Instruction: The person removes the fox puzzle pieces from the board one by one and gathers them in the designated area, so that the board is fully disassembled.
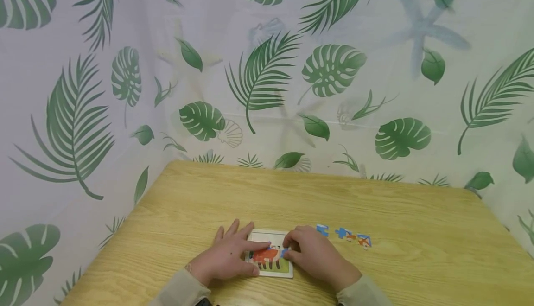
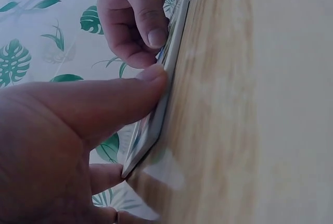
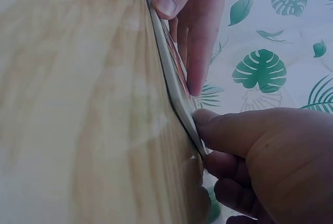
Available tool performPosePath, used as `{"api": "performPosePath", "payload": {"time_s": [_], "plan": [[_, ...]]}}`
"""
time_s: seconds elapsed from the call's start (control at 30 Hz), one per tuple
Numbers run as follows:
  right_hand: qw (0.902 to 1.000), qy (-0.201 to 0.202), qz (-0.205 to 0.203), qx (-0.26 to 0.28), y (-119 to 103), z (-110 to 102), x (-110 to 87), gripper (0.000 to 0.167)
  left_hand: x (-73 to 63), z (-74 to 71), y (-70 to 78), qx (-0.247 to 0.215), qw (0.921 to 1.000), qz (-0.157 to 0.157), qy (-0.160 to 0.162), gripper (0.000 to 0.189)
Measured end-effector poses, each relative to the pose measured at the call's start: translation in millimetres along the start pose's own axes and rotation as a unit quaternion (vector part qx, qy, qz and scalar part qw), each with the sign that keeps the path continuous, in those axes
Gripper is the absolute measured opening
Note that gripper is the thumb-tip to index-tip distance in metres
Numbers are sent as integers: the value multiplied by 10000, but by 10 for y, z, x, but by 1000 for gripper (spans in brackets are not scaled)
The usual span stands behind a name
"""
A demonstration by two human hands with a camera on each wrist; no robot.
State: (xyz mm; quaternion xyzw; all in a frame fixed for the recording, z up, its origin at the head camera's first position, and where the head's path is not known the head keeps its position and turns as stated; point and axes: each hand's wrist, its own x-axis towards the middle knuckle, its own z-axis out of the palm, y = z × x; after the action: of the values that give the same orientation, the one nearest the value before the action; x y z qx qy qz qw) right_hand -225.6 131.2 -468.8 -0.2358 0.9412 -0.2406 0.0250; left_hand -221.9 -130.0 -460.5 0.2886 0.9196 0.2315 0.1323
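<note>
A small jigsaw puzzle tray [image 1: 271,276] with a white rim lies on the table, its picture showing a red-bodied animal on green ground. My left hand [image 1: 227,255] rests over the tray's left side, fingers spread. Its index finger lies across the picture and its thumb is at the lower rim. At the right rim, my right hand [image 1: 313,252] pinches a puzzle piece [image 1: 285,252] with blue on it between thumb and curled fingers, mostly hidden by them. In the right wrist view the right thumb [image 3: 208,122] is right at the tray's edge.
Several loose puzzle pieces, among them a blue piece [image 1: 322,230] and a blue and orange piece [image 1: 364,240], lie on the wooden table [image 1: 208,194] beyond the right hand. A leaf-patterned curtain [image 1: 267,148] hangs along the table's back and left edges.
</note>
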Motion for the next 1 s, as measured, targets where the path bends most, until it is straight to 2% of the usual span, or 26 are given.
{"api": "performPosePath", "payload": {"time_s": [0.43, 0.6, 0.7, 0.83, 1.0], "plan": [[9994, 64, 78, 333, 3, 6, 3, 14, -13, -8, 5, -98, 9999, 30, 1, 60], [9978, 93, 39, 649, 47, 25, 1, 13, -3, 1, -1, -59, 10000, 16, 30, 60], [9937, 147, 140, 1101, 88, 40, -5, 11, -2, 3, -2, -91, 10000, -21, 15, 60], [9827, 323, 393, 1780, 134, 24, -37, 9, 1, -1, -2, -131, 9999, -86, -3, 60], [9730, 465, 691, 2154, 211, -68, -111, 9, 2, 2, 17, -95, 9999, -114, 32, 60]]}}
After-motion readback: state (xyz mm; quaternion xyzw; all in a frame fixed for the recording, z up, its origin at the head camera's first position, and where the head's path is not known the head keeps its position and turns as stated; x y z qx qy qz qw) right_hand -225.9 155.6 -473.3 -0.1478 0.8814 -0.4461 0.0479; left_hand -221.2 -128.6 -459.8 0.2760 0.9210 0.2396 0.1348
